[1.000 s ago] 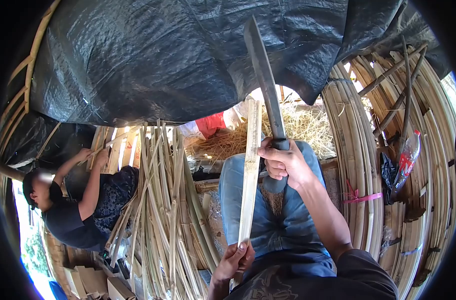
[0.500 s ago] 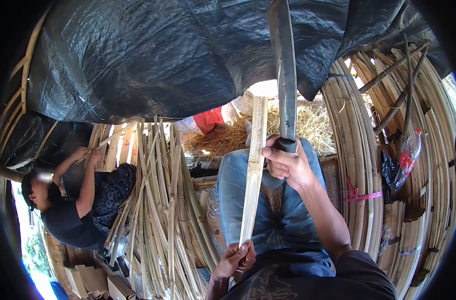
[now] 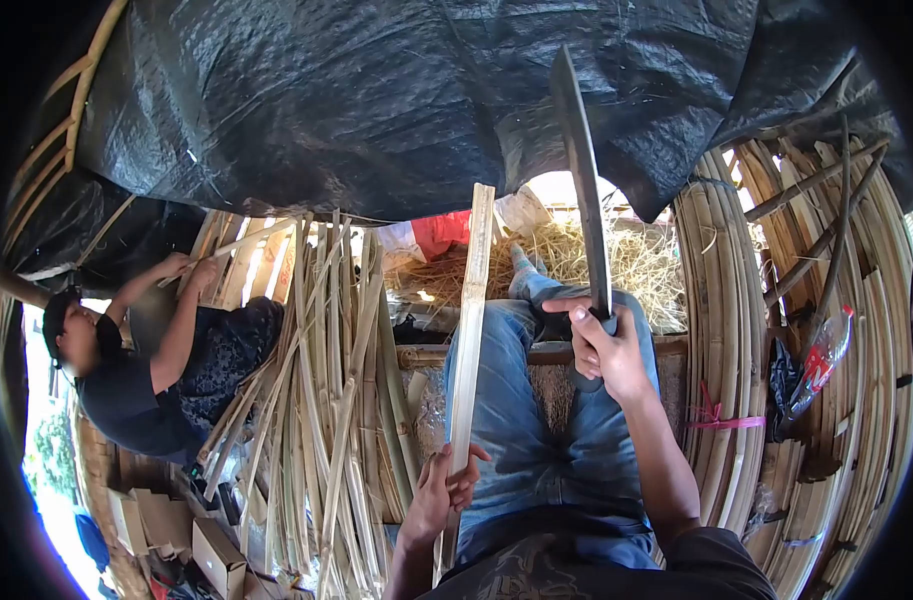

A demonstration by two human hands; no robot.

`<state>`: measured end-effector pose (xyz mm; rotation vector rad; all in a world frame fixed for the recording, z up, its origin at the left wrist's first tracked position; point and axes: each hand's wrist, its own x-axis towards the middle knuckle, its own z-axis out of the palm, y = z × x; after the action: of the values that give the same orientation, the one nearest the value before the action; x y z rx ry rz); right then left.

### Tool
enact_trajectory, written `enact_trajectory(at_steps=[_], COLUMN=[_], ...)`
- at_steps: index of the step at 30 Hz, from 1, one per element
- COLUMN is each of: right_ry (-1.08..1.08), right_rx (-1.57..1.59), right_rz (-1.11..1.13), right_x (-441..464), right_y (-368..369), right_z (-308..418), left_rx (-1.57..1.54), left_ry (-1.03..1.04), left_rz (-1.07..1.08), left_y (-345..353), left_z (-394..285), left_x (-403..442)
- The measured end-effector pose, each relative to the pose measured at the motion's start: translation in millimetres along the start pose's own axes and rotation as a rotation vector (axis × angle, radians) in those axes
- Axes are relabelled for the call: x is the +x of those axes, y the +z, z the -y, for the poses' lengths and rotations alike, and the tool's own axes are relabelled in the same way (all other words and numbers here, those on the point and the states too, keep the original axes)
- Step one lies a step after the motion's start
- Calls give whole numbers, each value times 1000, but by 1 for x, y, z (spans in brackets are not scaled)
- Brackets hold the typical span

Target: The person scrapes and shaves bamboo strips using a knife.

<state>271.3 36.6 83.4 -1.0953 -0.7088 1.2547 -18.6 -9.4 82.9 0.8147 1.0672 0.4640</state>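
Left hand (image 3: 450,488) pinching 1 bamboo strip (image 3: 469,325), right hand (image 3: 604,350) wrapped around 1 upright machete's (image 3: 584,165) handle

Loose strips (image 3: 328,400) lie left of the legs (image 3: 508,430), bundled strips (image 3: 718,310) right, straw (image 3: 641,262) beyond.

No text, brand or number legible anywhere in view. Clear plastic bottle (image 3: 825,362), lying against the bamboo strips (image 3: 881,350) at the right side, carries a red label (image 3: 817,375) with white marks, possibly lettering, too small and slanted to read. Dark shirt (image 3: 676,570) of the camera wearer has a faint pale print (image 3: 536,578) on the front, low in view, blurred, cannot tell whether letters or only a design
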Motion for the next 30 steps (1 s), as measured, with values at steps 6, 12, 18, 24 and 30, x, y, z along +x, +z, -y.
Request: enact_trajectory(at_steps=[6,12,18,24,30], right_ry=[-72,-136,-198,-162,-100], right_rx=[-266,-899,-1038,-1116,-1297], right_rz=[12,-65,-82,-50,91], right_x=[1,6,13,27,30], right_y=[-5,5,14,10,5], right_z=[-17,-18,-30,-74,-136], left_rx=[16,37,311,827,804], left_ry=[-23,-36,171,219,167], left_rz=[6,-29,-174,-382,-366], left_y=[1,-3,-27,-28,-37], left_z=[-5,-6,7,33,75], left_x=[-2,-5,7,11,11])
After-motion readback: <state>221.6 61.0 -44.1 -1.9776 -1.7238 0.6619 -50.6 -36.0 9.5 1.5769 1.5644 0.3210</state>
